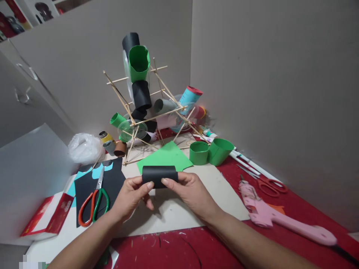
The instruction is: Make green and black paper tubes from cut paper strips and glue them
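Observation:
A rolled piece of black paper, tube-shaped and lying sideways, is held between both hands. My left hand grips its left end, thumb on the near side. At the right end my right hand pinches it, with its thumb pressed near the lower edge and its fingers in or behind the roll. Just beyond lies a sheet of green paper. Behind it stands a frame of thin wooden sticks, carrying a clear disc with a green paper cup and black paper cups.
Scissors with red and green handles rest on black paper at left. A pink glue gun and orange-handled scissors lie at right. Green paper rings stand beyond the cardboard. A red box sits far left.

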Tool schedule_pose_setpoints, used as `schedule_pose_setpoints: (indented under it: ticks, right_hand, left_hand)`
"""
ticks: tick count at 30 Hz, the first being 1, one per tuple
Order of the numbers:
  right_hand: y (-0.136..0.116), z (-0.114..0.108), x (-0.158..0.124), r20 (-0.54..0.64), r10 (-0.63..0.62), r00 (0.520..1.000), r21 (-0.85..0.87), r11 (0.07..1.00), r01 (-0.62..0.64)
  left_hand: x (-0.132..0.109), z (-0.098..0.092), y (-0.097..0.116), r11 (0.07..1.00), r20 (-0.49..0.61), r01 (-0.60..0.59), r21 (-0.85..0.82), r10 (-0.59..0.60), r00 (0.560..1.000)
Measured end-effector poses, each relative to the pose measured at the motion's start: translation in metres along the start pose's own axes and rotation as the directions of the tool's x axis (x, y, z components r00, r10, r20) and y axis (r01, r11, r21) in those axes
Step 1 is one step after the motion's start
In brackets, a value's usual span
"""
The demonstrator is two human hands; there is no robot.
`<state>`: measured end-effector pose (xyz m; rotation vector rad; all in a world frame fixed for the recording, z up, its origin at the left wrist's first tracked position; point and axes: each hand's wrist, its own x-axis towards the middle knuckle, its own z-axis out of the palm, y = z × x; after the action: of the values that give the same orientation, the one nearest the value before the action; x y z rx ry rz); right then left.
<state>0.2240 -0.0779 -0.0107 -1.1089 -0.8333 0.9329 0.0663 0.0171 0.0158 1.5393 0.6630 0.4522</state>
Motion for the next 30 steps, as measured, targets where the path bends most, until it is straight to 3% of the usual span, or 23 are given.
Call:
schedule_pose_setpoints:
  ticks: [14, 21, 30]
  right_hand:
    - [-0.001, 0.004, -0.005, -0.078, 0.011, 0.997, -0.078, 0.997, -0.017]
    - [0.0, 0.005, -0.005, -0.055, -0.017, 0.998, -0.077, 0.997, 0.012]
    - [-0.002, 0.004, -0.004, -0.079, -0.006, 0.997, -0.076, 0.997, 0.0]
  left_hand:
    - [-0.001, 0.006, -0.014, 0.997, -0.031, -0.016, -0.077, 0.014, 0.999]
    - [-0.001, 0.005, -0.014, 0.999, -0.057, -0.047, -0.013, 0.046, 0.997]
    - [-0.001, 0.005, -0.015, 0.998, -0.071, -0.033, -0.061, 0.028, 0.997]
